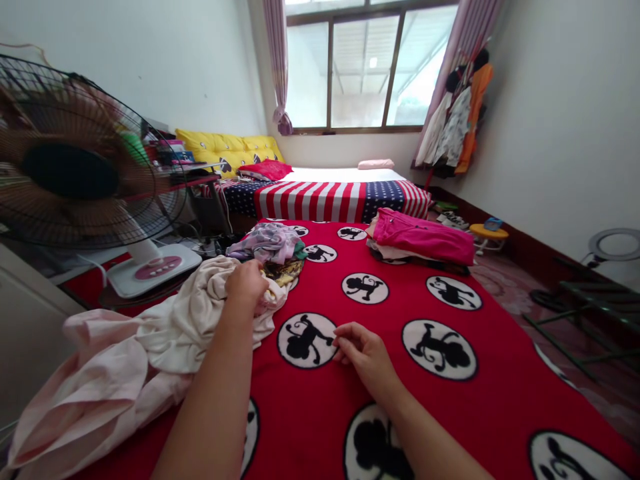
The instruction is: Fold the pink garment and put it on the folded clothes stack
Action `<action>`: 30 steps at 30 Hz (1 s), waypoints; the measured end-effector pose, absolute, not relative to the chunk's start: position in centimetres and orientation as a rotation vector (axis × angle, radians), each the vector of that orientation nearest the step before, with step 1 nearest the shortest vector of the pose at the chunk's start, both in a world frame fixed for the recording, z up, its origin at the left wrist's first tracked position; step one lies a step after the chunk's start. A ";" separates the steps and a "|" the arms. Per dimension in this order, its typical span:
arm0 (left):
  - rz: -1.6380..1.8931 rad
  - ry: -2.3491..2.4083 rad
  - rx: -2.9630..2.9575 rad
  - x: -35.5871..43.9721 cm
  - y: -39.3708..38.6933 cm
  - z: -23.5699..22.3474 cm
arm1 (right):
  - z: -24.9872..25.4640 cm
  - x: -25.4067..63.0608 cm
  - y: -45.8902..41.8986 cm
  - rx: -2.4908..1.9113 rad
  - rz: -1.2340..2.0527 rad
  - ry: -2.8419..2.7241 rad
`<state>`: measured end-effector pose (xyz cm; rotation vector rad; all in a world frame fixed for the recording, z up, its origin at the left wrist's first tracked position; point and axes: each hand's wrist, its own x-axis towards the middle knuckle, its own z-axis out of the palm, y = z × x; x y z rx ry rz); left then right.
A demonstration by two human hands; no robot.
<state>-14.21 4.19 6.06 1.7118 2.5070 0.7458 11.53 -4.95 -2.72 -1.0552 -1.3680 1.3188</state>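
Observation:
My left hand (246, 285) reaches into a heap of clothes on the left, its fingers closed on cream cloth (183, 327); the fingertips are partly hidden. Beside that cloth lies a pale pink garment (95, 387). Just beyond the hand are a dark, yellow-patterned garment (284, 272) and a crumpled lilac-grey garment (270, 241). My right hand (364, 352) is held over the red blanket (380, 333) with monkey prints. Its fingers are loosely bent, thumb and forefinger slightly apart, and nothing shows in them.
A stack of folded clothes (423, 239), bright pink on top, lies at the far right of the blanket. An electric fan (75, 167) stands close on the left. Behind is a bed with a striped, starred cover (320, 200). A yellow stool (489, 232) stands right.

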 end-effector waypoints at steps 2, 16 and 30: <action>0.782 2.447 1.737 -13.4 4.4 6.5 | -2.7 11.5 -4.9 -1.054 1.317 -1.368; 1.271 0.759 1.886 2.8 -1.9 9.4 | -1.6 14.6 -3.5 -0.880 1.144 -0.718; 0.634 0.997 2.109 -3.2 1.6 7.1 | -0.5 17.1 -2.5 -0.711 1.290 -0.650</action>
